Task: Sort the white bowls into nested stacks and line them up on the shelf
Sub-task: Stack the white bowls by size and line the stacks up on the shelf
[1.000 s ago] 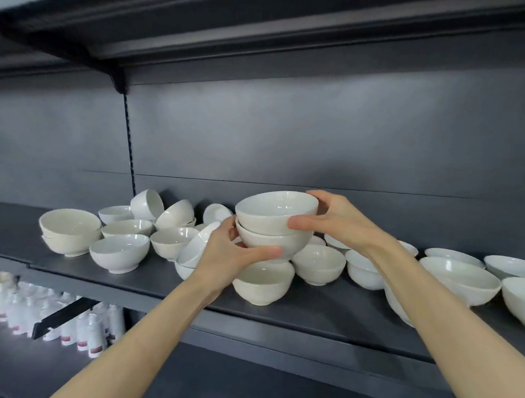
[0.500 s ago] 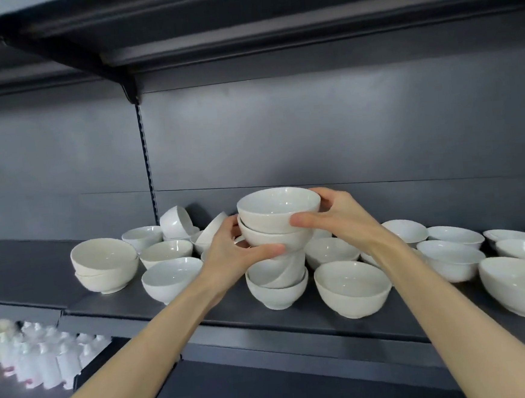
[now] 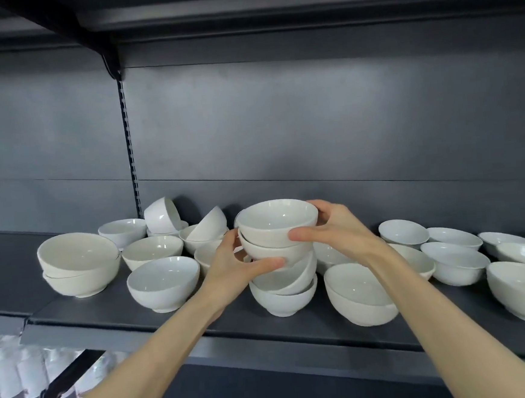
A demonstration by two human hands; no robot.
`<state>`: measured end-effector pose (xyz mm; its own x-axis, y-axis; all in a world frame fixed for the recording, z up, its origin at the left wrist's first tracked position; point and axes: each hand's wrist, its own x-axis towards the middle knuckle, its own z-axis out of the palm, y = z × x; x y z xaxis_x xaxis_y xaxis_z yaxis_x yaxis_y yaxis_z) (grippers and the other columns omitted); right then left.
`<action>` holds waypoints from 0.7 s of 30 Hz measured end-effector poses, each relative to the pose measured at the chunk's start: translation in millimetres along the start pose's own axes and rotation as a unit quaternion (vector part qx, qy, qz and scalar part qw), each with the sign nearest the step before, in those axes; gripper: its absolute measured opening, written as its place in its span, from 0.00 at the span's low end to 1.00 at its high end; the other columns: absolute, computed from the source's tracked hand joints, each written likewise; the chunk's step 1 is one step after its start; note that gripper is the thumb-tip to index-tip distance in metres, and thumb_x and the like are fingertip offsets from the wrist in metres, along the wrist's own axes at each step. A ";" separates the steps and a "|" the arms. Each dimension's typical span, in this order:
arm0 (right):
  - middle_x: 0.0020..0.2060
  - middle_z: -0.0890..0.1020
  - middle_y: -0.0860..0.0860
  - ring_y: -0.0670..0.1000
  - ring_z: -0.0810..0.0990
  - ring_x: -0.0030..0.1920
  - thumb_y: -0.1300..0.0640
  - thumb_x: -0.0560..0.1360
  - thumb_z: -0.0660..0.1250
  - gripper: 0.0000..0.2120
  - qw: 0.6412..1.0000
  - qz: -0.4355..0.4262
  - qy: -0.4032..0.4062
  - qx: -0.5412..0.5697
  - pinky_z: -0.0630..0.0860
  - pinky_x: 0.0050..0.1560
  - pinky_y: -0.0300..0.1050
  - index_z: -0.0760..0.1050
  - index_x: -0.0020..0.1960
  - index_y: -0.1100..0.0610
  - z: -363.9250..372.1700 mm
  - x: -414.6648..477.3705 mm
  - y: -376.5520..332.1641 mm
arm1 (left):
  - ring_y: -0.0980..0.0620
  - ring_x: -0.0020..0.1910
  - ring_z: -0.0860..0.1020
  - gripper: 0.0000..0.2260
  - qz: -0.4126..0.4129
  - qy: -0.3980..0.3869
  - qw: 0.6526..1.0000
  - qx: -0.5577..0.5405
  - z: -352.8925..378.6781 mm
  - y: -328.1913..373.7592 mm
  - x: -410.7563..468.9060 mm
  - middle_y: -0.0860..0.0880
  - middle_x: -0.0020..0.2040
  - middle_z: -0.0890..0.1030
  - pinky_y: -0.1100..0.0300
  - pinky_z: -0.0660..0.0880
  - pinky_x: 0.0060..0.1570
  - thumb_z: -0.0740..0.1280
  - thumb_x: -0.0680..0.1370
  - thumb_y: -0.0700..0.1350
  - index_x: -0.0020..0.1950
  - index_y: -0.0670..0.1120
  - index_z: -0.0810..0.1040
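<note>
At the shelf [image 3: 106, 311] front stood a stack [image 3: 283, 296] of two bowls, the upper one tilted. Directly above it, the left hand [image 3: 229, 267] curled round the lower bowl [image 3: 275, 254] of a nested pair, while the right hand [image 3: 339, 233] gripped the top bowl [image 3: 277, 221]. Loose bowls [image 3: 164, 282] lay on either side, and a tipped bowl [image 3: 162, 214] sat farther back.

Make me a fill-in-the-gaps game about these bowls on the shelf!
1. The left hand and the right hand grip a stack of ___.
2. Everything in that stack is the colour ___.
3. The other bowls around it rest on a dark grey ___.
Missing words: bowls, white, shelf.
</note>
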<state>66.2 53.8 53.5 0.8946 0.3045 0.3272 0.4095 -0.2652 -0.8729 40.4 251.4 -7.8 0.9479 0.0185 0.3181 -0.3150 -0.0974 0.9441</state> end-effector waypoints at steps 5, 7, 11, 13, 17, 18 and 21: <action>0.51 0.83 0.44 0.40 0.81 0.51 0.59 0.66 0.78 0.23 1.000 0.014 0.004 -0.002 0.76 0.45 0.29 0.76 0.59 0.53 3.4 1.9 10.3 | 0.57 0.59 0.78 0.36 0.003 -0.016 1.000 -0.018 1.6 -18.5 7.0 0.56 0.60 0.79 0.65 0.78 0.52 0.82 0.62 0.44 0.66 0.52 0.70; 0.51 0.83 0.44 0.40 0.81 0.52 0.59 0.66 0.78 0.23 1.000 0.021 0.014 -0.002 0.76 0.46 0.31 0.77 0.59 0.53 5.9 2.3 14.1 | 0.56 0.62 0.77 0.41 0.001 -0.027 1.000 -0.015 0.4 -25.7 10.5 0.56 0.62 0.79 0.58 0.76 0.59 0.82 0.58 0.52 0.68 0.54 0.69; 0.52 0.83 0.45 0.44 0.81 0.54 0.59 0.66 0.78 0.23 0.999 0.036 0.039 -0.006 0.76 0.50 0.34 0.77 0.59 0.52 9.8 1.6 19.8 | 0.56 0.64 0.75 0.41 0.007 -0.051 0.999 -0.010 -0.1 -36.3 18.8 0.58 0.62 0.79 0.51 0.74 0.64 0.81 0.58 0.55 0.68 0.55 0.69; 0.51 0.84 0.44 0.42 0.81 0.52 0.59 0.66 0.78 0.22 0.998 0.041 0.054 -0.004 0.76 0.46 0.30 0.77 0.58 0.51 11.9 -0.6 20.5 | 0.57 0.64 0.75 0.41 0.008 -0.065 0.998 -0.010 0.0 -39.4 21.7 0.59 0.62 0.78 0.52 0.74 0.63 0.81 0.58 0.55 0.68 0.56 0.69; 0.51 0.84 0.44 0.41 0.81 0.51 0.59 0.65 0.78 0.24 0.997 0.041 0.069 -0.016 0.74 0.43 0.28 0.76 0.60 0.51 19.3 -3.2 19.8 | 0.62 0.61 0.76 0.37 0.021 -0.090 0.996 -0.020 -3.3 -45.4 24.0 0.61 0.60 0.79 0.62 0.76 0.57 0.81 0.61 0.51 0.66 0.57 0.69; 0.52 0.84 0.44 0.41 0.81 0.51 0.59 0.65 0.78 0.25 0.996 0.043 0.073 -0.019 0.75 0.45 0.29 0.76 0.60 0.51 21.5 -3.5 19.7 | 0.63 0.60 0.76 0.36 0.023 -0.096 0.995 -0.024 -4.9 -46.7 24.5 0.61 0.60 0.79 0.65 0.76 0.55 0.81 0.62 0.48 0.67 0.56 0.69; 0.52 0.84 0.45 0.43 0.81 0.53 0.60 0.66 0.78 0.23 0.995 0.045 0.086 -0.011 0.76 0.50 0.33 0.77 0.59 0.51 25.8 -6.7 21.0 | 0.62 0.60 0.77 0.35 0.032 -0.120 0.992 -0.033 -9.6 -48.5 26.5 0.59 0.61 0.79 0.69 0.76 0.53 0.80 0.66 0.42 0.69 0.52 0.68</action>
<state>64.2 69.8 23.7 0.9446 0.1179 0.3064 0.3281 -0.3057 -0.8938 80.4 266.2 -44.3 0.9077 -0.2243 0.3545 -0.3691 -0.0253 0.9291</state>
